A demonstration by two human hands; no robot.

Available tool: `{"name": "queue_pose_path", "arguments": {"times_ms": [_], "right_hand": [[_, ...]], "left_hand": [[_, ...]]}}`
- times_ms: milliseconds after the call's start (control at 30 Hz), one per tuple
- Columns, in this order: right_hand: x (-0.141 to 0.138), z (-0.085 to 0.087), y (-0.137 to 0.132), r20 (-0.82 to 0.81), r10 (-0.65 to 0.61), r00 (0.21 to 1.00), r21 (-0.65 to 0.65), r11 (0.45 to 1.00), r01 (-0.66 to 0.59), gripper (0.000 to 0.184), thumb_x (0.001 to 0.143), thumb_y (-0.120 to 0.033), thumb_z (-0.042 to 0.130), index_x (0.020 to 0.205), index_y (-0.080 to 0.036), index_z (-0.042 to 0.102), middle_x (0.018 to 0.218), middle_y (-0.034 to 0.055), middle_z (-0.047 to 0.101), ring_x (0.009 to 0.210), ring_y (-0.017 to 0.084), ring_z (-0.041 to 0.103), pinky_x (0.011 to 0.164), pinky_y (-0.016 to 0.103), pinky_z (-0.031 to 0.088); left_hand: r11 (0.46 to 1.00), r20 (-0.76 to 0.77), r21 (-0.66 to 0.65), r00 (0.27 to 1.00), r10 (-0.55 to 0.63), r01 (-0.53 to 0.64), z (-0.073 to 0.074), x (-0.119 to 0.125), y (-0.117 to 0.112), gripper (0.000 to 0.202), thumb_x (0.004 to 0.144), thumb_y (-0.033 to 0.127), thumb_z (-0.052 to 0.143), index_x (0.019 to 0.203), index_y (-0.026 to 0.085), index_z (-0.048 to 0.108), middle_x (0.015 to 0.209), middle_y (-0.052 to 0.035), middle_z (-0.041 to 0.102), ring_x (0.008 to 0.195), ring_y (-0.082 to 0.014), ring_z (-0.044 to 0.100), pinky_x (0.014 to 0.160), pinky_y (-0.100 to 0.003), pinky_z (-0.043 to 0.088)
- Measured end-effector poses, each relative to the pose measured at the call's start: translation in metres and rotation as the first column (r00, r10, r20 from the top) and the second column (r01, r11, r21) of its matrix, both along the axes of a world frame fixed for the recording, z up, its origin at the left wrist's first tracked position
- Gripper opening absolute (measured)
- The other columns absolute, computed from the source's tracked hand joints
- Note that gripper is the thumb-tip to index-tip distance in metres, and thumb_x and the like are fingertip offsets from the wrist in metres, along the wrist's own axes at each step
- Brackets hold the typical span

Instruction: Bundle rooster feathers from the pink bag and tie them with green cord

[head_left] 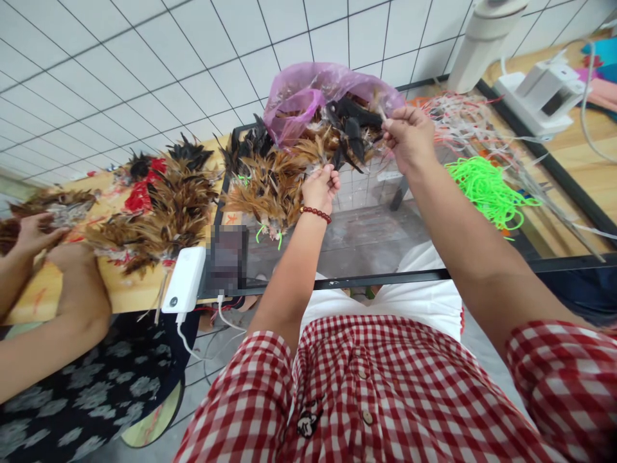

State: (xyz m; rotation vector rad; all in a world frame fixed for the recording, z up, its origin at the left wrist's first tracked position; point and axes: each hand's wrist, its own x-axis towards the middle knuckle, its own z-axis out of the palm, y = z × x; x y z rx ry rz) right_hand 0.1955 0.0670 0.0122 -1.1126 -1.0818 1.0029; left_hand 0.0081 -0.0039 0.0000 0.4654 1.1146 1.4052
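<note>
My left hand (321,190), with a red bead bracelet at the wrist, is closed in a pinch at the base of a small tuft of brown feathers (314,149). Up and to the right, my right hand (409,138) pinches a pale-stemmed feather (379,108) at the edge of a purple plastic bag (294,119). Black feathers (355,132) spill from the bag's mouth between my hands. Beside my left hand lies a pile of brown feather bundles (270,186), some tied with bright green string.
Green cord (482,193) and white strips (463,119) lie at right on the glass tabletop (357,225). A white power bank (183,280) and a blurred dark device (229,257) sit left. A co-worker's hands (38,235) rest near more feathers (178,199). A power adapter (544,96) stands far right.
</note>
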Motion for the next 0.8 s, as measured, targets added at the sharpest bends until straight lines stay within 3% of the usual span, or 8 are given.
{"name": "queue_pose_path", "arguments": {"times_ms": [100, 300, 633, 800], "right_hand": [[-0.011, 0.001, -0.009, 0.053, 0.149, 0.987, -0.023, 0.989, -0.148, 0.037, 0.074, -0.047, 0.080, 0.080, -0.027, 0.049, 0.075, 0.0006, 0.067, 0.077, 0.018, 0.063, 0.062, 0.032, 0.045], [-0.040, -0.010, -0.023, 0.056, 0.383, 0.922, -0.112, 0.920, -0.376, 0.045, 0.065, -0.036, 0.091, 0.075, -0.023, 0.049, 0.063, -0.0021, 0.063, 0.057, 0.013, 0.062, 0.049, 0.025, 0.043], [-0.049, -0.010, -0.030, 0.168, 0.416, 0.894, -0.110, 0.909, -0.402, 0.045, 0.063, -0.025, 0.092, 0.071, -0.023, 0.048, 0.055, -0.0037, 0.058, 0.052, 0.014, 0.059, 0.048, 0.025, 0.046], [-0.052, -0.014, -0.029, 0.320, 0.403, 0.858, 0.017, 0.903, -0.430, 0.042, 0.064, -0.022, 0.089, 0.074, -0.023, 0.049, 0.062, -0.0030, 0.057, 0.062, 0.016, 0.059, 0.058, 0.029, 0.050]], "left_hand": [[1.000, -0.018, 0.001, 1.000, -0.020, 0.020, 0.001, 0.001, -0.001, 0.007, 0.094, 0.021, 0.066, 0.094, 0.016, 0.070, 0.072, 0.0006, 0.070, 0.066, -0.0049, 0.067, 0.074, -0.016, 0.053], [0.997, -0.051, 0.029, 0.996, -0.076, 0.078, 0.004, 0.002, -0.003, 0.009, 0.093, 0.026, 0.067, 0.093, 0.017, 0.071, 0.090, -0.0044, 0.078, 0.097, -0.0117, 0.074, 0.089, -0.023, 0.055], [0.992, -0.065, -0.001, 0.990, -0.128, 0.128, -0.005, 0.004, -0.001, 0.023, 0.081, 0.034, 0.081, 0.095, 0.018, 0.071, 0.080, -0.0017, 0.074, 0.086, -0.0117, 0.073, 0.084, -0.023, 0.055], [0.994, -0.042, -0.011, 0.994, -0.105, 0.104, -0.009, 0.000, 0.004, 0.024, 0.082, 0.035, 0.079, 0.097, 0.019, 0.070, 0.087, -0.0029, 0.076, 0.089, -0.0124, 0.073, 0.089, -0.025, 0.056]]}}
